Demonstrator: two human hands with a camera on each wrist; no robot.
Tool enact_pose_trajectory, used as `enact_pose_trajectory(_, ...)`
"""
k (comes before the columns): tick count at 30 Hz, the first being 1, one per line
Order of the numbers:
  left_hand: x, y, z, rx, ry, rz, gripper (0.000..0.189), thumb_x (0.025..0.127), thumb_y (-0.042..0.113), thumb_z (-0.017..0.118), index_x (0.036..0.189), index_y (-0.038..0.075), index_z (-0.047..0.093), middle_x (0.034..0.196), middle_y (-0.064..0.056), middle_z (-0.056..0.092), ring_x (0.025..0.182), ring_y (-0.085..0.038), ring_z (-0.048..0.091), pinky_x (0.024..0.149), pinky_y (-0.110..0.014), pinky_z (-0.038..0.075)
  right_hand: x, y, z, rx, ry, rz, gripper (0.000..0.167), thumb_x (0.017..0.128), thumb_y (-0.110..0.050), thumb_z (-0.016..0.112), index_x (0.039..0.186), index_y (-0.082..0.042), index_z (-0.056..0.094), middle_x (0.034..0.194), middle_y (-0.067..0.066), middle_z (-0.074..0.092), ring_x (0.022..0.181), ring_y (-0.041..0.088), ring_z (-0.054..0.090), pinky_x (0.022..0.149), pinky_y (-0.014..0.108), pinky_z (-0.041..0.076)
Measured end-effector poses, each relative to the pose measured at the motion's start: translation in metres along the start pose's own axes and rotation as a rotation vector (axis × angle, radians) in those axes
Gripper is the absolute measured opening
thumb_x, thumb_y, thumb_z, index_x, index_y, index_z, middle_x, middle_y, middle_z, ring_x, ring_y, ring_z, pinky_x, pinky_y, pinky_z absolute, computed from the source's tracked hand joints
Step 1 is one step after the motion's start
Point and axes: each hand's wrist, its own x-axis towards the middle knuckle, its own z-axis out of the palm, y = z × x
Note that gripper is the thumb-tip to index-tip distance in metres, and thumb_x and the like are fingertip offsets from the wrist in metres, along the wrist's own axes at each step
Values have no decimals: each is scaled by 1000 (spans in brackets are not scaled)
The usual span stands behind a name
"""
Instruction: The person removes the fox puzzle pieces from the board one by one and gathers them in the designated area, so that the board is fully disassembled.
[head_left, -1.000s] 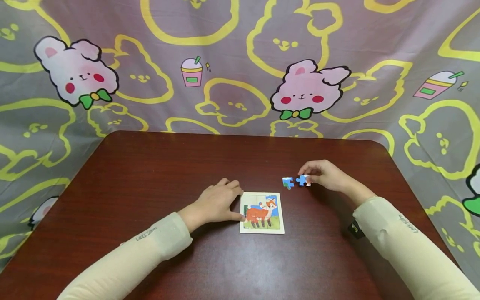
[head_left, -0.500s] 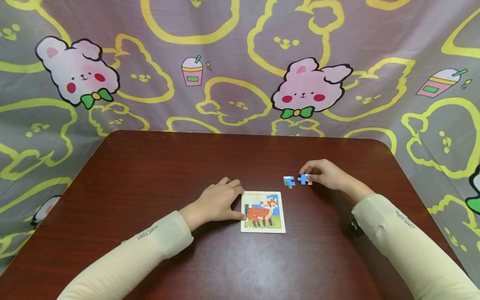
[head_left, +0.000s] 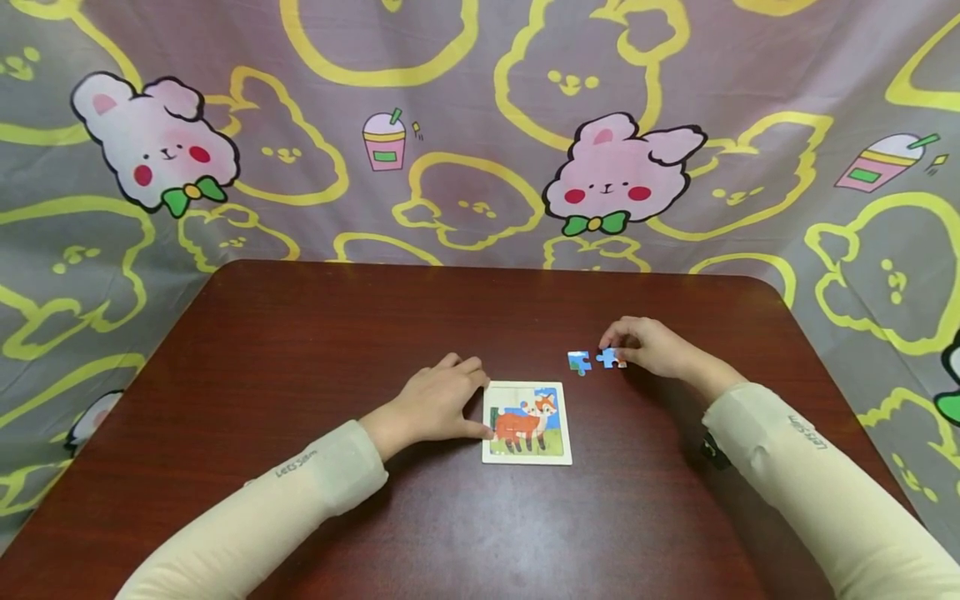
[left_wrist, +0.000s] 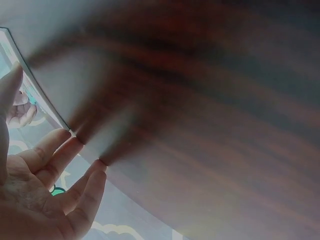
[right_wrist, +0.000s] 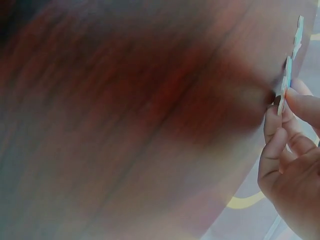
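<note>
A square fox puzzle in a cream tray (head_left: 527,460) lies mid-table, with bare pale board showing at its upper left. My left hand (head_left: 435,404) rests at the tray's left edge, thumb at the lower part and fingertips near the top corner; the left wrist view shows those fingers (left_wrist: 55,170) spread and slightly bent. Up and to the right, my right hand (head_left: 654,346) pinches a blue puzzle piece (head_left: 609,358) between thumb and fingers. Seen edge-on in the right wrist view, the held puzzle piece (right_wrist: 285,85) is thin. Just left of it lies another blue-and-green piece (head_left: 579,361).
The dark red-brown table (head_left: 360,325) carries the tray and pieces. Behind and beside it hangs a grey cartoon-print curtain (head_left: 465,108). A small black object (head_left: 712,452) shows under the right sleeve cuff.
Both hands keep their places, the right one still pinching the same puzzle piece. Only the head view has shifted slightly.
</note>
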Motion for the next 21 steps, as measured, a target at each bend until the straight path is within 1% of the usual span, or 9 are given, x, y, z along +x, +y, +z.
enact_pose_trajectory(2, 0, 0, 0, 3, 3, 2, 69, 74, 62, 79, 122, 15, 67, 120, 2, 60, 111, -22, 54, 74, -39, 54, 0, 0, 1, -3, 10, -17, 18, 88, 15, 59, 99, 2, 66, 86, 10, 61, 67, 14, 60, 61, 23, 46)
enact_pose_trajectory(9, 0, 0, 0, 0, 6, 5, 68, 74, 61, 79, 122, 15, 67, 120, 2, 60, 111, -22, 54, 74, -39, 54, 0, -4, -1, -25, -16, 76, 16, 91, 9, 62, 104, 0, 66, 92, 13, 62, 70, 16, 58, 62, 24, 46)
enact_pose_trajectory(12, 0, 1, -1, -10, 5, 5, 68, 74, 61, 79, 122, 15, 67, 120, 2, 60, 110, -23, 54, 73, -39, 54, -2, -6, -2, -57, -4, 77, 16, 91, 7, 63, 105, -1, 67, 96, 12, 63, 73, 15, 57, 65, 25, 46)
enact_pose_trajectory(14, 0, 1, -2, -15, 2, 3, 69, 74, 61, 79, 123, 14, 67, 120, 2, 61, 110, -23, 54, 72, -38, 54, -2, -8, -2, -82, 15, 66, 17, 91, 5, 64, 105, -3, 68, 100, 11, 64, 77, 15, 57, 68, 25, 46)
enact_pose_trajectory(17, -1, 2, -2, -18, 1, 1, 69, 74, 61, 79, 123, 14, 67, 118, 2, 61, 109, -22, 54, 71, -37, 53, -3, -14, 0, -100, 32, 28, 16, 91, 3, 65, 105, -5, 69, 103, 9, 65, 78, 14, 57, 71, 26, 47)
enact_pose_trajectory(21, 0, 2, -1, -23, 3, -3, 69, 73, 61, 79, 122, 15, 67, 116, 3, 60, 108, -21, 54, 71, -37, 53, -3, -26, 8, -93, 15, -26, 16, 91, 1, 67, 104, -7, 70, 101, 6, 65, 82, 15, 57, 73, 26, 48)
